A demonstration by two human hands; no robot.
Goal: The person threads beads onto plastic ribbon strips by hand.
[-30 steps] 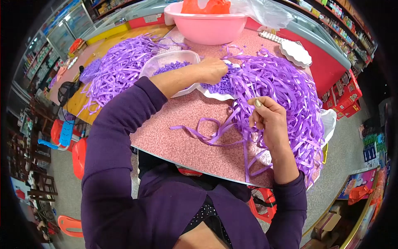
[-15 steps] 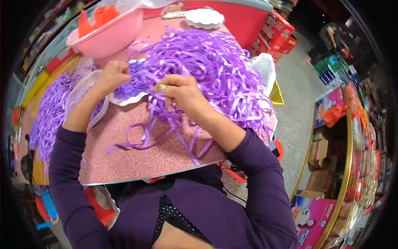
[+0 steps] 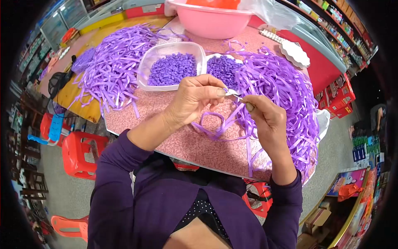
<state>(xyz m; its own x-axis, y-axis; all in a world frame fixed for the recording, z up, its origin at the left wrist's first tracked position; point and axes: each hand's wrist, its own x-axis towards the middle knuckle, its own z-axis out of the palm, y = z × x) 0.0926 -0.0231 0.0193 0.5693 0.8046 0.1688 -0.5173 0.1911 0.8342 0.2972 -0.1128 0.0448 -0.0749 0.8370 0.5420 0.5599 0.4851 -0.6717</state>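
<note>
My left hand is closed in a pinch on a small white piece, with a speck of purple at the fingertips. The piece narrows to a thin pale end that reaches my right hand. That hand also pinches, and a purple ribbon runs down from its fingertips; exactly how ribbon and white piece meet is too small to tell. Behind my hands stand a clear plastic tub of purple beads and a white dish of darker purple beads.
A large heap of purple ribbons lies at the right of the pink table. Another ribbon heap covers part of the left side. At the back are a pink basin and a white scalloped plate. Red stools stand at left.
My view has swung left. My hands, apart half a second ago, have come together in front of the bead containers, with the white piece now visible between them.
</note>
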